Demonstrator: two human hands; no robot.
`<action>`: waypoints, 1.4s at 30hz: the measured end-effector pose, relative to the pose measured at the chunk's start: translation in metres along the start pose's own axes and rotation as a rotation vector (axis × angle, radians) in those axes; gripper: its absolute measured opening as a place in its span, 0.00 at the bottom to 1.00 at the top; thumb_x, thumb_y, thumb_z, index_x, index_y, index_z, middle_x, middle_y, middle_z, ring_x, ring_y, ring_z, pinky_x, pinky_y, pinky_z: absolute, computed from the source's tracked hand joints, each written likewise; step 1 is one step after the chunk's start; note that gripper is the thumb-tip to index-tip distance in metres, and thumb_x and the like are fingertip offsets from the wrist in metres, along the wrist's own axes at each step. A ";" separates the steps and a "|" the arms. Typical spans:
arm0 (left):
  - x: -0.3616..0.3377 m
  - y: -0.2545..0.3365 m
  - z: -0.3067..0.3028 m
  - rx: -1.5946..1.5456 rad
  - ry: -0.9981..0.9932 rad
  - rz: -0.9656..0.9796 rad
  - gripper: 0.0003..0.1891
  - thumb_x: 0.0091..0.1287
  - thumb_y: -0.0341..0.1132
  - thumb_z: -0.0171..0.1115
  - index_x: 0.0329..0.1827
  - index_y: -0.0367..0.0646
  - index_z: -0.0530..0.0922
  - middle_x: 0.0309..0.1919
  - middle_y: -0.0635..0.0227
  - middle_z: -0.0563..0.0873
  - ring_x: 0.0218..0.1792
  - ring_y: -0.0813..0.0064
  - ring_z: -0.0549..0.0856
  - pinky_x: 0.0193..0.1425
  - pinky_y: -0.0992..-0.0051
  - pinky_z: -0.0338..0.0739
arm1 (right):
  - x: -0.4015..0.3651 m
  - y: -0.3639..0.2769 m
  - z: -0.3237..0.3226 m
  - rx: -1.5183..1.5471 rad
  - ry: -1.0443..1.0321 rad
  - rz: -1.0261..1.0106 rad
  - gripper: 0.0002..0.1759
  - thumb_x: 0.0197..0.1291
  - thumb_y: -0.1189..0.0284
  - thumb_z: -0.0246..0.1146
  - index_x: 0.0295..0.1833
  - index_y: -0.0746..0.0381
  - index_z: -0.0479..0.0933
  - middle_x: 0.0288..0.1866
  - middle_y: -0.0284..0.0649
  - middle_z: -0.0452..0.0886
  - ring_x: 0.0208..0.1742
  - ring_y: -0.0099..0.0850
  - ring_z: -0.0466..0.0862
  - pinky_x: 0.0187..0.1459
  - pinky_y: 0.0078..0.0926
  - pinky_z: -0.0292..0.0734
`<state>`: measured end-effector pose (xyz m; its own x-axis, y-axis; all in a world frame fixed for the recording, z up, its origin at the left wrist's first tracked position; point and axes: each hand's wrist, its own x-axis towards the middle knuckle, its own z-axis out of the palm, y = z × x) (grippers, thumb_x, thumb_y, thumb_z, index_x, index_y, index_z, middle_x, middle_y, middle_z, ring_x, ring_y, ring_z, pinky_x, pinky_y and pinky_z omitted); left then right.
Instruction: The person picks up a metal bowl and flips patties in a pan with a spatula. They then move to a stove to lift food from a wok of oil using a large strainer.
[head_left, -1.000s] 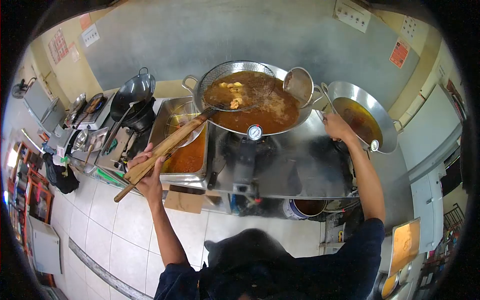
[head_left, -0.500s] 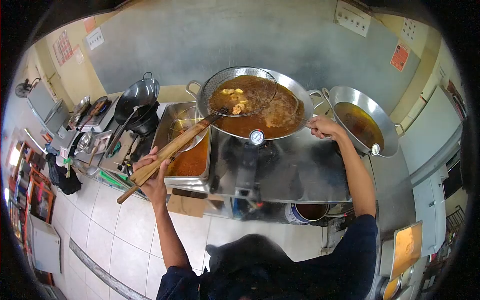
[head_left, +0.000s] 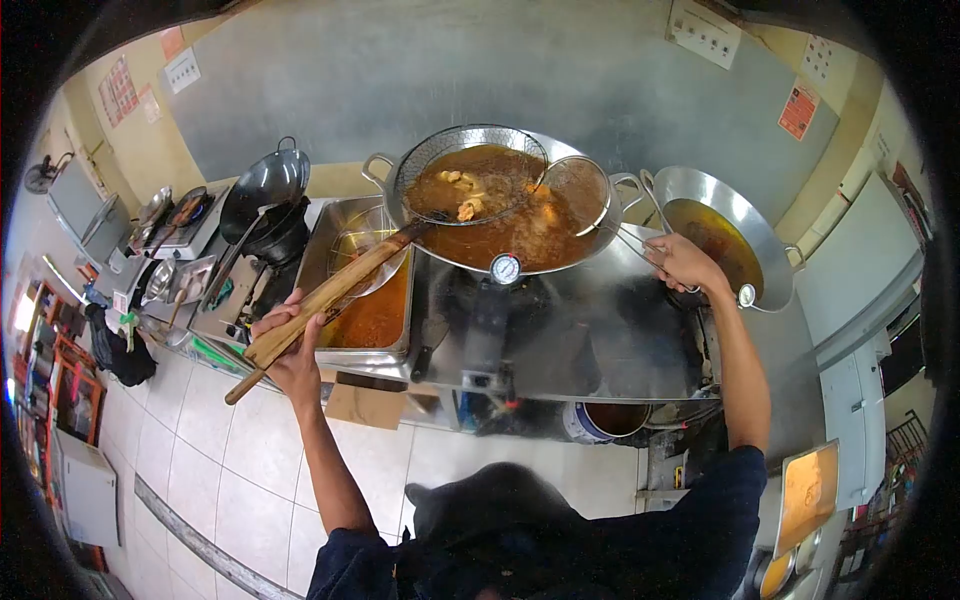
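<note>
My left hand [head_left: 292, 345] is wrapped round the wooden handle [head_left: 350, 283] of a large wire strainer [head_left: 425, 160]. The strainer's mesh bowl sits over the left half of a big metal wok [head_left: 391, 207] of bubbling brown oil, with several pale yellow food pieces [head_left: 466, 208] in it. In my right hand [head_left: 688, 262] is the thin metal handle of a smaller round skimmer [head_left: 590, 185], closed in my fingers. The skimmer overlaps the right side of the oil, beside an orange-gold piece [head_left: 545, 213]. A dial thermometer [head_left: 505, 268] stands at the wok's front rim.
Right of the big wok stands a second wok [head_left: 778, 240] of darker oil with its own thermometer [head_left: 746, 295]. At left lies a deep steel tray [head_left: 408, 335] with orange liquid; behind it, a dark wok [head_left: 290, 175]. A bucket [head_left: 577, 422] is under the counter.
The small skimmer has come up out of the oil and swung into view, my right hand shifting right. An orange-gold piece now shows by it. The large strainer has stayed nearly in place.
</note>
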<state>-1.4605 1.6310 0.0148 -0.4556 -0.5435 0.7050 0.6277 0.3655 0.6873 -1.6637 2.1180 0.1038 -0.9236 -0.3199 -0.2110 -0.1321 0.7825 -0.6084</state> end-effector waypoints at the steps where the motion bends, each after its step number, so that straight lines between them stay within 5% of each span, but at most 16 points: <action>1: 0.000 -0.001 0.000 -0.001 -0.003 0.009 0.19 0.55 0.15 0.65 0.43 0.40 0.66 0.46 0.59 0.77 0.59 0.62 0.76 0.67 0.63 0.71 | -0.005 -0.004 -0.003 -0.047 0.020 -0.012 0.12 0.68 0.69 0.51 0.46 0.66 0.74 0.17 0.35 0.71 0.11 0.21 0.69 0.12 0.21 0.63; 9: 0.000 0.002 0.002 -0.017 0.001 0.012 0.20 0.54 0.13 0.63 0.44 0.41 0.66 0.46 0.59 0.77 0.58 0.62 0.76 0.66 0.63 0.72 | 0.004 -0.015 -0.021 -0.194 0.061 -0.050 0.15 0.64 0.72 0.52 0.50 0.69 0.75 0.16 0.39 0.72 0.12 0.26 0.73 0.13 0.27 0.68; 11: 0.000 0.000 0.000 -0.014 -0.003 0.017 0.20 0.54 0.13 0.63 0.44 0.41 0.65 0.46 0.59 0.77 0.58 0.61 0.76 0.66 0.63 0.72 | 0.011 -0.022 -0.017 -0.243 0.178 -0.057 0.13 0.62 0.73 0.52 0.43 0.71 0.76 0.18 0.46 0.75 0.14 0.34 0.76 0.17 0.33 0.72; 15: 0.000 0.002 0.002 0.020 0.001 0.013 0.21 0.54 0.13 0.64 0.44 0.41 0.65 0.46 0.60 0.77 0.58 0.62 0.76 0.66 0.63 0.72 | 0.085 0.032 -0.004 -0.436 0.245 -0.116 0.15 0.61 0.76 0.51 0.49 0.72 0.75 0.18 0.52 0.75 0.17 0.39 0.78 0.19 0.36 0.72; 18: 0.000 0.003 0.002 0.027 0.005 0.018 0.21 0.54 0.14 0.64 0.43 0.41 0.65 0.45 0.60 0.77 0.58 0.62 0.76 0.66 0.62 0.71 | 0.134 0.067 0.008 -0.656 0.412 -0.356 0.13 0.58 0.78 0.51 0.45 0.74 0.75 0.18 0.54 0.76 0.17 0.43 0.80 0.22 0.41 0.73; 20: -0.001 0.004 0.003 0.016 0.011 -0.004 0.21 0.54 0.14 0.65 0.43 0.41 0.65 0.44 0.61 0.77 0.58 0.62 0.76 0.67 0.61 0.70 | 0.132 0.027 0.018 -0.653 0.105 -0.122 0.12 0.56 0.79 0.51 0.41 0.74 0.75 0.18 0.52 0.76 0.15 0.40 0.79 0.22 0.41 0.73; 24: -0.001 0.004 0.000 0.041 -0.003 0.028 0.20 0.54 0.15 0.66 0.43 0.41 0.65 0.45 0.61 0.77 0.58 0.62 0.76 0.67 0.62 0.71 | 0.140 -0.014 0.028 -0.732 -0.157 -0.051 0.11 0.56 0.78 0.51 0.39 0.73 0.76 0.17 0.51 0.76 0.14 0.36 0.77 0.20 0.39 0.72; 27: 0.000 0.003 0.003 0.051 -0.002 0.024 0.20 0.54 0.15 0.66 0.43 0.41 0.66 0.45 0.60 0.77 0.58 0.62 0.77 0.66 0.62 0.71 | 0.141 -0.024 0.033 -0.648 -0.326 -0.088 0.13 0.58 0.77 0.52 0.45 0.72 0.76 0.17 0.47 0.75 0.12 0.30 0.75 0.16 0.33 0.69; 30: -0.001 0.005 0.004 0.035 -0.007 0.038 0.20 0.54 0.16 0.66 0.43 0.40 0.66 0.45 0.60 0.77 0.58 0.62 0.77 0.66 0.63 0.72 | 0.139 -0.018 0.036 -0.223 -0.233 -0.098 0.09 0.59 0.74 0.57 0.30 0.67 0.77 0.14 0.39 0.73 0.11 0.27 0.71 0.13 0.27 0.63; 32: -0.001 0.006 0.005 0.065 -0.004 0.034 0.20 0.55 0.16 0.66 0.43 0.40 0.66 0.45 0.60 0.77 0.58 0.62 0.77 0.66 0.63 0.71 | 0.128 -0.017 0.020 0.013 -0.375 0.020 0.15 0.66 0.70 0.56 0.53 0.67 0.74 0.20 0.34 0.72 0.11 0.16 0.64 0.12 0.16 0.58; 35: -0.002 0.004 0.005 0.032 -0.005 0.028 0.19 0.55 0.16 0.66 0.43 0.40 0.67 0.45 0.61 0.77 0.58 0.61 0.77 0.66 0.63 0.71 | 0.116 -0.001 0.001 0.255 -0.435 0.077 0.16 0.66 0.69 0.57 0.56 0.65 0.74 0.20 0.33 0.72 0.11 0.14 0.61 0.11 0.14 0.54; 38: -0.002 0.006 0.007 0.053 -0.004 0.038 0.18 0.55 0.16 0.66 0.43 0.40 0.67 0.45 0.61 0.77 0.58 0.61 0.77 0.66 0.63 0.71 | 0.106 0.019 -0.017 0.242 -0.333 0.092 0.16 0.67 0.69 0.57 0.57 0.64 0.74 0.20 0.31 0.71 0.11 0.13 0.60 0.11 0.14 0.53; 42: -0.001 0.006 0.007 0.051 -0.010 0.041 0.18 0.55 0.16 0.65 0.43 0.39 0.67 0.45 0.61 0.77 0.58 0.61 0.77 0.66 0.63 0.71 | 0.076 0.016 -0.029 0.265 -0.226 0.067 0.10 0.67 0.68 0.57 0.46 0.63 0.77 0.17 0.30 0.69 0.11 0.12 0.61 0.11 0.13 0.52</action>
<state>-1.4610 1.6392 0.0198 -0.4366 -0.5195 0.7345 0.6135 0.4252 0.6654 -1.7461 2.1214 0.1003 -0.8202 -0.4061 -0.4030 0.0513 0.6493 -0.7588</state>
